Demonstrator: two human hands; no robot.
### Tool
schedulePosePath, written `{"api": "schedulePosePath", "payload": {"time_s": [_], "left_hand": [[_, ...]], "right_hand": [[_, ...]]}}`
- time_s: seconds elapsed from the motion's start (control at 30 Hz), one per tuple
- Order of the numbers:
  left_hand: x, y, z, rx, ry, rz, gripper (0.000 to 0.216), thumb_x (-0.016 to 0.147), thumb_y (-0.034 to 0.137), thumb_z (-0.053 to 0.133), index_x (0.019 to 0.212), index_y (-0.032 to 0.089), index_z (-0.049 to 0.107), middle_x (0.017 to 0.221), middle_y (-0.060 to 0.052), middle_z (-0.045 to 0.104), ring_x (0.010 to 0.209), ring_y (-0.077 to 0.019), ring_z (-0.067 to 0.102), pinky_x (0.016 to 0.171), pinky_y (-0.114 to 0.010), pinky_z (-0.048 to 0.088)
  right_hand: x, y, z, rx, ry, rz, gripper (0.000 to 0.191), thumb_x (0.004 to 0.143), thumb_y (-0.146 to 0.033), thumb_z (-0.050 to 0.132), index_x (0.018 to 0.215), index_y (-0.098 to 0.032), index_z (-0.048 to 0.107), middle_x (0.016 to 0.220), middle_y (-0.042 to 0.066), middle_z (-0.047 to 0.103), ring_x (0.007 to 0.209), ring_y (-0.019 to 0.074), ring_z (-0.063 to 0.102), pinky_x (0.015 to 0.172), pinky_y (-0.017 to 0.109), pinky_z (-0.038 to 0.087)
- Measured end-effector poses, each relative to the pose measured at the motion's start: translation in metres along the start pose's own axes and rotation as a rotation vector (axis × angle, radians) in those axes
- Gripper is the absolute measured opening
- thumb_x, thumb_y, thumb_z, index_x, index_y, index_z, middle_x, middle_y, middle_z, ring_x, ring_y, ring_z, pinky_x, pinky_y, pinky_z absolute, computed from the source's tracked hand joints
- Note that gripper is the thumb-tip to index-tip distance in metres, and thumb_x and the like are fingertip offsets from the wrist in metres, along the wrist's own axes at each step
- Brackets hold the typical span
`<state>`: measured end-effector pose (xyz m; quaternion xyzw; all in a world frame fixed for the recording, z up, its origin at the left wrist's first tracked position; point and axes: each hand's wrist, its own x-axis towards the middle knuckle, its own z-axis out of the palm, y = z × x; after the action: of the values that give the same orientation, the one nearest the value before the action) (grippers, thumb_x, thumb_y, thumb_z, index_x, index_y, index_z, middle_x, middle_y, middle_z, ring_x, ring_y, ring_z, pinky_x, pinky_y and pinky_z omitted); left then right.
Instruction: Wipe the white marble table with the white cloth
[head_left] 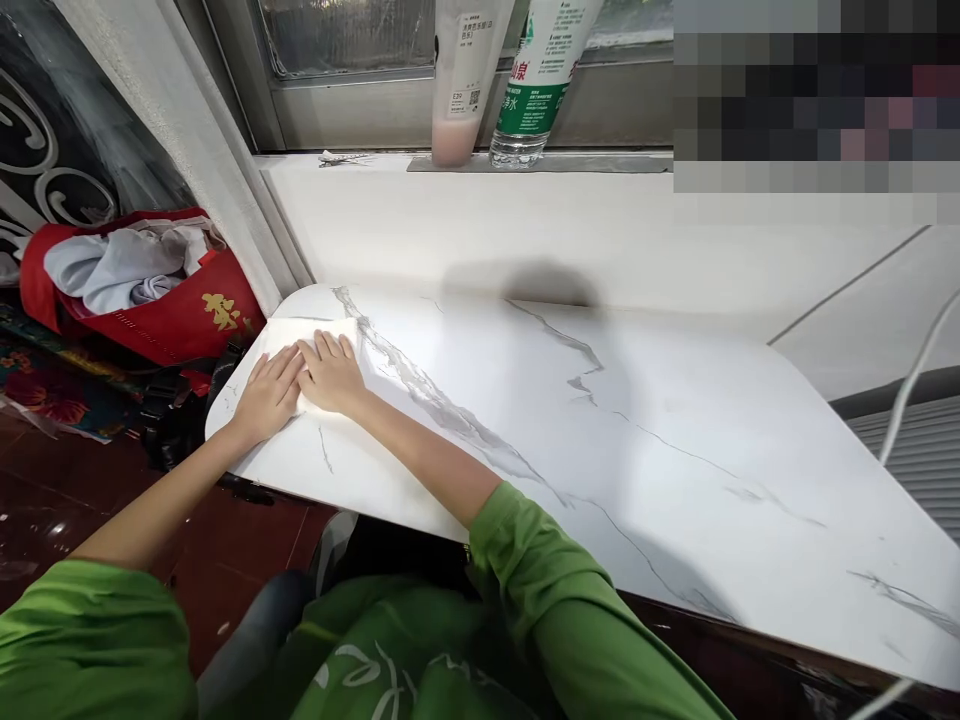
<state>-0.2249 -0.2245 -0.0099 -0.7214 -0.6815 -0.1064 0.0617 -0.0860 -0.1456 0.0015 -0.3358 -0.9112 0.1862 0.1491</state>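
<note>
A thin white sheet (289, 329), paper tissue or cloth, I cannot tell which, lies spread at the left end of the white marble-patterned table (480, 380). My left hand (268, 393) rests flat on the sheet's left part, fingers stretched out. Beside it, my right hand (332, 373) also lies flat on the sheet, its fingertips close to those of the left. Both palms face down, and neither hand grips anything. The hands cover the middle of the sheet.
On the window ledge stand a tube (459, 90) with pink contents and a water bottle (536, 85) with a green label. A red bag (169, 315) holding pale cloth sits left of the table. A white cable (916, 365) hangs at the right.
</note>
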Motion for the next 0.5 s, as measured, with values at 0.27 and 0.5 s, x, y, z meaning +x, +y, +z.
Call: {"api": "schedulePosePath", "payload": {"time_s": [0.27, 0.5], "left_hand": [[-0.085, 0.034, -0.036, 0.034, 0.013, 0.009, 0.052, 0.095, 0.031, 0.024, 0.142, 0.020, 0.043, 0.142, -0.012, 0.050, 0.130, -0.0308, 0.047, 0.108, -0.051, 0.035], [-0.100, 0.014, -0.055, -0.040, 0.013, 0.006, 0.045, 0.095, 0.035, 0.030, 0.131, 0.027, 0.056, 0.117, -0.009, 0.066, 0.109, -0.0316, 0.060, 0.095, -0.049, 0.047]], "right_hand": [[-0.066, -0.043, -0.004, 0.045, -0.123, -0.133, 0.060, 0.095, -0.032, 0.037, 0.149, -0.007, 0.030, 0.159, 0.021, 0.021, 0.148, 0.0305, 0.014, 0.119, 0.050, 0.008], [-0.090, -0.068, -0.013, 0.069, -0.162, -0.194, 0.067, 0.094, -0.034, 0.039, 0.153, -0.006, 0.020, 0.152, 0.029, 0.030, 0.144, 0.0387, 0.024, 0.114, 0.062, 0.013]]}}
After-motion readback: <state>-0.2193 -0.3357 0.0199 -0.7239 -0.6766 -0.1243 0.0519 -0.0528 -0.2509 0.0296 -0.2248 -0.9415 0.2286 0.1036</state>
